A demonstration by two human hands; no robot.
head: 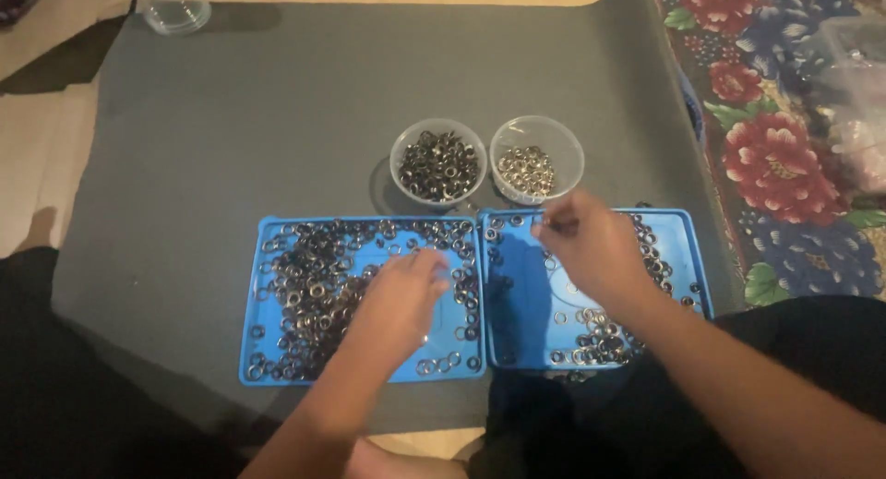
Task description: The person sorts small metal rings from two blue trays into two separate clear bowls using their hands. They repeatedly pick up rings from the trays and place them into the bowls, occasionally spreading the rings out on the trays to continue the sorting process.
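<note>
Nearest to us, at six o'clock, our two forearms rise into view from the bottom edge, the left from about seven o'clock and the right from about five; both slant toward the middle of the grey mat.

Our left hand lies palm down over the left blue tray, the fingers bent and drawn loosely together, their tips among the dark metal rings that crowd the tray's nine o'clock half; whether a ring is pinched beneath them we cannot tell.

Our right hand hovers over the right blue tray, which touches the left one edge to edge; the wrist is cocked toward eleven o'clock, and thumb and forefinger are closed to a narrow pinch at the tray's far rim; the blur hides whether anything sits between them. Silvery rings gather at this tray's six o'clock side, with a few more strewn along its three o'clock edge.

Beyond the trays, toward twelve o'clock, two clear cups stand side by side: the left cup holds dark rings, the right cup pale ones; the pinching fingertips are just near the right cup.

Farther off, a clear lid rests at eleven o'clock, and a flowered cloth runs along three o'clock.
</note>
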